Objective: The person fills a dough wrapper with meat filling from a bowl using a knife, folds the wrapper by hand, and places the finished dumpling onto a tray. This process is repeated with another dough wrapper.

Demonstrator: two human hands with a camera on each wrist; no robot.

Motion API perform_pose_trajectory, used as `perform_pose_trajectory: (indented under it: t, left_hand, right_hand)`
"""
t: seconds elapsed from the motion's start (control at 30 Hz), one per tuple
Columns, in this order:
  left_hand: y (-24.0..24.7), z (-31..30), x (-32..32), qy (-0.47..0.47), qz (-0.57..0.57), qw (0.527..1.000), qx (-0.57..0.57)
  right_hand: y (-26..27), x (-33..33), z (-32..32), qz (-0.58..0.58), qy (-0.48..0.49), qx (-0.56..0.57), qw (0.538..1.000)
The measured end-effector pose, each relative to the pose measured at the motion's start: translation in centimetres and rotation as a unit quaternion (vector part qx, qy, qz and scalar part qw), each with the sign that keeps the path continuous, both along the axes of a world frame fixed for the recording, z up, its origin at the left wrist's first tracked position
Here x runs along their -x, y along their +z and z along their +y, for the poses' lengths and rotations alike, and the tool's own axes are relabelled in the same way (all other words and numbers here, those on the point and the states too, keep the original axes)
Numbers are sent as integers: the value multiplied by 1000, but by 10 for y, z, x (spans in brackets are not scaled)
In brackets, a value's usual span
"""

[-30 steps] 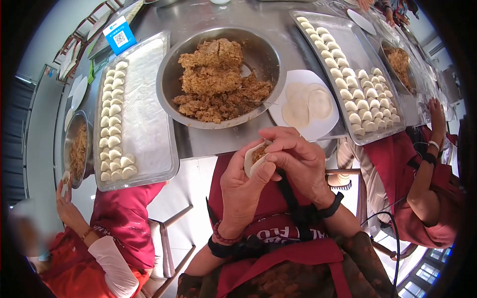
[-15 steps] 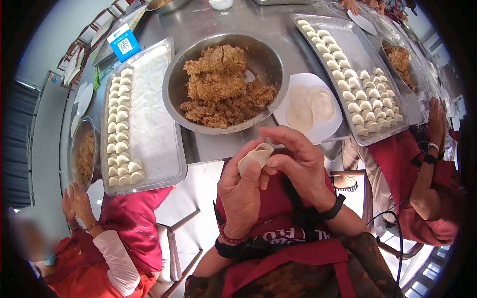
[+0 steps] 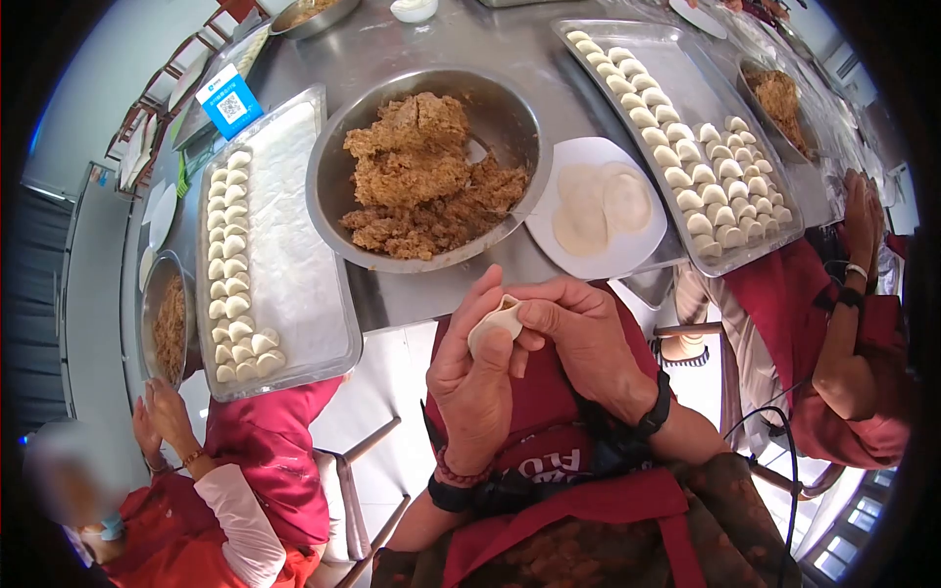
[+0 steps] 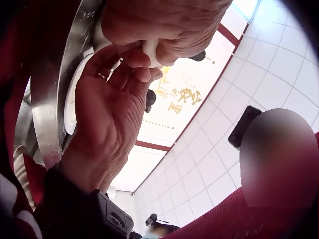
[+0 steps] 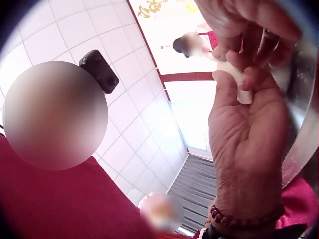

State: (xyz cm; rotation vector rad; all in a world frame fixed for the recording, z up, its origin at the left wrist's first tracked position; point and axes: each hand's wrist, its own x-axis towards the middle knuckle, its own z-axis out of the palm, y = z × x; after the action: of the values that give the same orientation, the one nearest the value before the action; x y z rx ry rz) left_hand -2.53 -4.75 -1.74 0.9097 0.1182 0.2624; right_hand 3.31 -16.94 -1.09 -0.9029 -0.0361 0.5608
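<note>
In the head view, a half-folded dumpling [image 3: 495,329] of white dough is held up between both hands above the lap, a bit of filling showing at its top opening. The left hand [image 3: 472,382] holds it from the left, thumb across its front and fingers behind. On its right edge the right hand [image 3: 590,343] pinches the dough between thumb and fingers. Both wrist views show the pale dumpling [image 5: 244,94] mostly covered by fingers. Beyond the hands stands a metal bowl [image 3: 323,211] of brown filling [image 3: 412,176], beside a white plate [image 3: 642,245] bearing round dough wrappers [image 3: 578,220].
Trays [image 3: 304,323] [image 3: 701,73] with rows of finished dumplings stand left and right on the steel table [image 3: 392,299]. A blue QR-code card [image 3: 228,103] stands behind the left tray. People in red sit on both sides, near smaller filling bowls [image 3: 169,328].
The wrapper, open with filling showing a second ago, has been folded over into a half-round. The right fingers have moved from its top to pinch its right edge. The head view has shifted slightly.
</note>
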Motion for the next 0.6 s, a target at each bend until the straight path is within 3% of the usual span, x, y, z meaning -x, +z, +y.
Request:
perform_pose_trajectory:
  t: [0.2, 0.3, 0.6]
  left_hand:
    - [1, -3, -2, -8, 15, 1000, -11]
    - [0, -3, -3, -5, 23, 999, -24]
    - [7, -6, -4, -11, 22, 993, -116]
  right_hand:
    - [4, -1, 0, -91, -58, 20, 994]
    - [6, -5, -6, -41, -9, -40, 998]
    - [-1, -7, -9, -116, -30, -38, 992]
